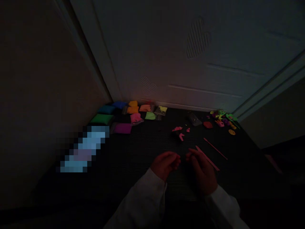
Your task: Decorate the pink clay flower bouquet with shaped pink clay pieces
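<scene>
Bright panel [84,149]: one, blurred, at the desk's left edge; long axis from near left to far right.
Clay packets [102,119]: ten, from the left edge along the far edge: green, teal, blue, purple, two orange, pink, salmon, lime, yellow.
Left hand [165,162]: above the near half of the desk [135,152], fingers curled, thumb laid along them; whether anything is pinched cannot be told.
Pink pieces [181,137]: three, small, beyond the hands; the nearest is forked.
Clear packet [194,118]: one, near the far edge.
Right hand [202,171]: fingers loosely bent toward the left hand; grip and contents cannot be told.
Flat modelling tool [211,161]: one, just beside the right hand, contact unclear; narrow end toward the far edge, long axis running to near right.
Red lump [207,124]: one, right of the clear packet.
Thin modelling tool [215,148]: one, roughly parallel to the flat one, nearer the right edge.
Coloured figures [221,123]: a cluster at the far right corner, too crowded to count.
Orange disc [232,132]: one, by the right edge.
</scene>
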`<state>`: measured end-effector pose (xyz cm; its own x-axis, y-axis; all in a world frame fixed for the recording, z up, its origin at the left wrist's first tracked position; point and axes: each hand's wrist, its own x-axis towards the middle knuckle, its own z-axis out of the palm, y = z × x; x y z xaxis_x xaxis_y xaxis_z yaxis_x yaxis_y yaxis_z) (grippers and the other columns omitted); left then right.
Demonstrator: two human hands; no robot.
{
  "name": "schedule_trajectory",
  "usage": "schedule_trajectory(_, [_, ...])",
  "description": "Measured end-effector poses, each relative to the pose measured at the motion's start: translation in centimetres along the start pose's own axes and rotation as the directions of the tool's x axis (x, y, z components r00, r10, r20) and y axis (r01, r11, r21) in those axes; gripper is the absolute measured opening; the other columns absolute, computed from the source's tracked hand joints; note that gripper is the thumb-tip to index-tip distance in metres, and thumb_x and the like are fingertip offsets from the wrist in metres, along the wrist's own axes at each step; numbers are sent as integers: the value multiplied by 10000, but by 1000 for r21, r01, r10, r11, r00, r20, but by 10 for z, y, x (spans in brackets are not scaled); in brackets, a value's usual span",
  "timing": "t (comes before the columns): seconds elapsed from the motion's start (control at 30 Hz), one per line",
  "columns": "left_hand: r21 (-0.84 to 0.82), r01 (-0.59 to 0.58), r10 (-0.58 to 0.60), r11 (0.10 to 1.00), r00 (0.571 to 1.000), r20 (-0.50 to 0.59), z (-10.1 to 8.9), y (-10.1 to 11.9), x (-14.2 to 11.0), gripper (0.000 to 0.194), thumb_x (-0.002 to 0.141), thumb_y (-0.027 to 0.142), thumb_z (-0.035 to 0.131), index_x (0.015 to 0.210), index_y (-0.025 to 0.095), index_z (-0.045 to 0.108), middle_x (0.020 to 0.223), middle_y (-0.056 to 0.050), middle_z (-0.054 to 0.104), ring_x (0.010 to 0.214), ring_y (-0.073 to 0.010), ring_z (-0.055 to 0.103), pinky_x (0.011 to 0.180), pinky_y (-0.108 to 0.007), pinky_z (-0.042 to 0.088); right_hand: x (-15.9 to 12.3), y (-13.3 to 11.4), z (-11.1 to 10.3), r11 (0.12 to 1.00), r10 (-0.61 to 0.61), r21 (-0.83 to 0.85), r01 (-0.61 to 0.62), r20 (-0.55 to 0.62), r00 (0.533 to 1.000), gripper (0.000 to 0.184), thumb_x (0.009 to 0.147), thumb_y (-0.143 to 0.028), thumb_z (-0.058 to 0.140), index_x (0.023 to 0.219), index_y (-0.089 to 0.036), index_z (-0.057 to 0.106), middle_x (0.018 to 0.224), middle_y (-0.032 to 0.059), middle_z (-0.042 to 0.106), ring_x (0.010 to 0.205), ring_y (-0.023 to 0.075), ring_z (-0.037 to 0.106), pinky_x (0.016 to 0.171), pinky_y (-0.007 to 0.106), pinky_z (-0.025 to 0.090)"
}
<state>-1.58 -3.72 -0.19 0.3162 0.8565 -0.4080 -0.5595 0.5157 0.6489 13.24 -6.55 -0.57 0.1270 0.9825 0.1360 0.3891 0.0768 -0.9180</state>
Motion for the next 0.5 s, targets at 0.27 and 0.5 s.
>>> schedule_trajectory(0.27, [-14,-11,12,1000,1000,26,4,1,0,214,543,283,698,619,99,618,555,-30,592,513,-91,510,523,-233,341,1,-1,-4,991,-4,-134,3,-10,1000,213,736,-379,528,793,-181,583,670,25,628,628,162,589,574,295,475])
schedule_trajectory(0.5, [28,6,-8,1000,996,85,3,-5,0,243,574,342,654,642,113,616,576,-18,587,510,-81,492,537,-244,336,-2,0,-14,943,41,-328,-59,-61,997,230,625,-440,603,602,-216,557,560,24,583,512,166,546,461,298,408])
